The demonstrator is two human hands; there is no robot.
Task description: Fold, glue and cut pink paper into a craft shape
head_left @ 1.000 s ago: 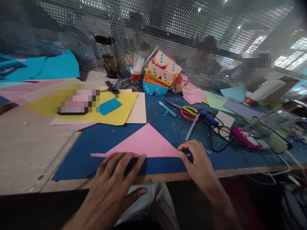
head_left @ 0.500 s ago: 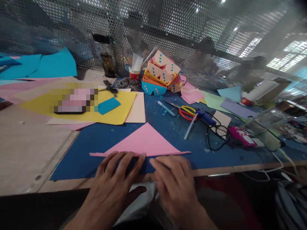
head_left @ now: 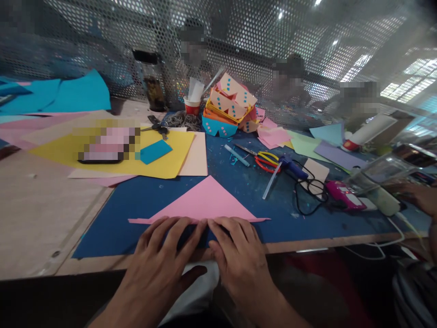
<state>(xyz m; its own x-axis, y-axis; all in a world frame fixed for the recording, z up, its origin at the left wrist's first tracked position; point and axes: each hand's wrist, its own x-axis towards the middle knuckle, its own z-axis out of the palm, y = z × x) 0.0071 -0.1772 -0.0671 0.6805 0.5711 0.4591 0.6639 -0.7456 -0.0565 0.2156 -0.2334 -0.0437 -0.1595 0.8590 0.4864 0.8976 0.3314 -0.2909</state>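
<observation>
A pink paper folded into a triangle lies on the blue mat, its long folded edge toward me. My left hand lies flat with fingers spread, fingertips pressing the near edge left of the middle. My right hand lies flat beside it, fingertips on the same edge at the middle. The two index fingers nearly touch. Neither hand holds anything.
Yellow, peach and blue sheets lie at the back left. Scissors, a glue gun with its black cord, a pink device and stacked paper boats sit behind. Another person's hand is at the right edge. Perforated metal screen behind.
My right hand slid left along the folded edge from the right corner to the middle, ending beside my left hand. The left hand stayed put. Another person's hand appeared at right.
</observation>
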